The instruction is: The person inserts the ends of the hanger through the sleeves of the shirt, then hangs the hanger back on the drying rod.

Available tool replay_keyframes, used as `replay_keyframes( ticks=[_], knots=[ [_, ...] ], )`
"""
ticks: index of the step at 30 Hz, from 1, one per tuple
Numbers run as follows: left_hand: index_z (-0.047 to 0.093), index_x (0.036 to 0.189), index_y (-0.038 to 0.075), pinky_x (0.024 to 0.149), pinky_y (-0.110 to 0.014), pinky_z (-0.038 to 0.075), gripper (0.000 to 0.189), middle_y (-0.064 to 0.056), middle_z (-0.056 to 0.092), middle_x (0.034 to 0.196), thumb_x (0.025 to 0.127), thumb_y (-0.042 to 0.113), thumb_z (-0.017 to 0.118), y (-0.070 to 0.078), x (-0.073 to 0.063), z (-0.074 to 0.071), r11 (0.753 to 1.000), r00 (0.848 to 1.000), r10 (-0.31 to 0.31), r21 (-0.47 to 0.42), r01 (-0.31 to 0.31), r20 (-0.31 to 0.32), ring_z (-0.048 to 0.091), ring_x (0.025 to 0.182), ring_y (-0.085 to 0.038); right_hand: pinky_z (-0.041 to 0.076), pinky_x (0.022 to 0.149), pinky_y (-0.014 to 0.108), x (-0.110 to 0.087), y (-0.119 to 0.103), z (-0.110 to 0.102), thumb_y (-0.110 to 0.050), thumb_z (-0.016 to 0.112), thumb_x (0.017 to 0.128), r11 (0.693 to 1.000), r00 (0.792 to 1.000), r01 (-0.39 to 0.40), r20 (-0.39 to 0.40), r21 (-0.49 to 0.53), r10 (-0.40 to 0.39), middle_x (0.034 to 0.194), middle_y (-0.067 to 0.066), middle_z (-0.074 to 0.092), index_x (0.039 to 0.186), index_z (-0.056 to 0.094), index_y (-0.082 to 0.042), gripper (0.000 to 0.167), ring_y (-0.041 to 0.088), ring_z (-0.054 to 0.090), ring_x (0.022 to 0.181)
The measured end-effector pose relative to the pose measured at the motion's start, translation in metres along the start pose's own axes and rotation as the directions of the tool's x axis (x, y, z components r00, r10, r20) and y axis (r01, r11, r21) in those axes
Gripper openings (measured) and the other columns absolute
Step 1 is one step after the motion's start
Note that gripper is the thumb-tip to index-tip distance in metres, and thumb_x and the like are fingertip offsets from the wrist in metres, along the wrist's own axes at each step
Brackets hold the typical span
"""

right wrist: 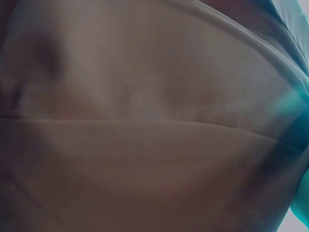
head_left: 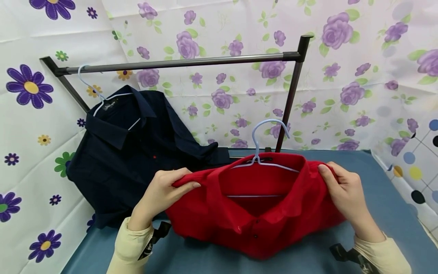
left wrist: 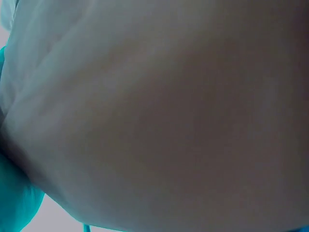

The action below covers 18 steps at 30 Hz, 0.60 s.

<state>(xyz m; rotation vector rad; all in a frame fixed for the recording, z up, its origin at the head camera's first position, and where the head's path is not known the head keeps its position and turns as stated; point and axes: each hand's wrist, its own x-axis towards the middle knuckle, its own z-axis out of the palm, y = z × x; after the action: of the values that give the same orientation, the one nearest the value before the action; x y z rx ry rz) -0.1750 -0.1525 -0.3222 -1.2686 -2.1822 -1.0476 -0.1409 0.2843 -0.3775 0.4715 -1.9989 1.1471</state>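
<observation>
A red collared shirt (head_left: 236, 217) is spread between both hands in the head view. A light-blue wire hanger (head_left: 257, 142) sits inside its collar, with the hook rising above the neckline. My left hand (head_left: 164, 194) pinches the shirt's left shoulder between thumb and fingers. The right shoulder is pinched the same way by my right hand (head_left: 345, 190). Both wrist views are filled by close, blurred cloth (left wrist: 159, 125) in off colours, and a seam runs across the fabric (right wrist: 145, 154) in the right one. The hanger's ends are hidden inside the shirt.
A dark metal rack (head_left: 191, 62) stands behind the red shirt. From its left end a navy shirt (head_left: 126, 163) hangs on another light-blue hanger (head_left: 81, 76), one sleeve lying toward the middle. Below is a blue-grey tabletop (head_left: 380, 201); flowered sheets (head_left: 222, 99) cover the walls.
</observation>
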Motion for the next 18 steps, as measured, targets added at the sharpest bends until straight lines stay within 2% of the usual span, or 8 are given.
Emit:
replay_keyframes(
  ticks=[2,6,10,14,16,18],
  knots=[
    [0.065,0.083,0.018,0.05,-0.015,0.038,0.014,0.011,0.051,0.064,0.09,0.016,0.077,-0.001,-0.001,0.0,0.999,0.999,0.039,0.028,-0.038,-0.039,0.042,0.055,0.0,0.03,0.045,0.021,-0.001,0.001,0.0,0.005,0.065,0.094,1.0,1.0,-0.01,0.015,-0.004,0.01,0.057,-0.01,0.042,0.074,0.061,-0.014,0.027,0.002,0.039,0.049],
    [0.062,0.073,0.018,0.048,-0.015,0.032,0.029,0.009,0.042,0.057,0.095,0.034,0.07,-0.002,-0.002,-0.001,0.994,0.99,0.093,0.059,-0.087,-0.109,0.033,0.051,0.001,0.028,0.045,0.021,-0.002,0.0,0.002,0.01,0.066,0.091,1.0,0.998,0.009,0.058,0.022,-0.01,0.055,-0.011,0.04,0.072,0.061,-0.017,0.033,0.001,0.036,0.047],
    [0.068,0.072,0.017,0.048,-0.015,0.033,0.03,0.009,0.053,0.058,0.094,0.038,0.071,-0.003,-0.005,-0.003,0.995,0.988,0.101,0.039,-0.097,-0.119,0.035,0.05,0.001,0.026,0.043,0.019,-0.002,-0.003,0.004,0.017,0.063,0.086,0.995,0.992,0.08,0.095,0.064,-0.086,0.054,-0.011,0.036,0.068,0.056,-0.017,0.039,0.0,0.031,0.045],
    [0.072,0.074,0.016,0.048,-0.013,0.034,0.029,0.008,0.061,0.061,0.093,0.037,0.073,-0.003,-0.006,-0.005,0.992,0.984,0.124,0.044,-0.119,-0.131,0.038,0.05,0.001,0.024,0.042,0.017,-0.002,-0.003,0.005,0.019,0.062,0.084,0.986,0.986,0.129,0.098,0.102,-0.139,0.054,-0.01,0.034,0.066,0.053,-0.017,0.041,-0.001,0.029,0.044],
    [0.072,0.073,0.015,0.047,-0.014,0.034,0.028,0.007,0.061,0.061,0.093,0.035,0.074,-0.003,-0.007,-0.005,0.988,0.974,0.153,0.051,-0.147,-0.166,0.039,0.048,0.0,0.027,0.044,0.017,-0.003,0.0,0.004,0.016,0.063,0.086,0.983,0.984,0.136,0.095,0.123,-0.148,0.056,-0.01,0.038,0.069,0.058,-0.015,0.035,-0.001,0.032,0.046],
    [0.073,0.074,0.014,0.047,-0.014,0.033,0.027,0.005,0.062,0.061,0.093,0.033,0.075,-0.002,-0.007,-0.006,0.984,0.962,0.176,0.056,-0.168,-0.21,0.039,0.047,-0.001,0.032,0.047,0.017,-0.005,0.006,0.003,0.009,0.064,0.091,0.981,0.985,0.13,0.091,0.144,-0.144,0.063,-0.011,0.051,0.077,0.065,-0.009,0.023,-0.001,0.041,0.051]
  ],
)
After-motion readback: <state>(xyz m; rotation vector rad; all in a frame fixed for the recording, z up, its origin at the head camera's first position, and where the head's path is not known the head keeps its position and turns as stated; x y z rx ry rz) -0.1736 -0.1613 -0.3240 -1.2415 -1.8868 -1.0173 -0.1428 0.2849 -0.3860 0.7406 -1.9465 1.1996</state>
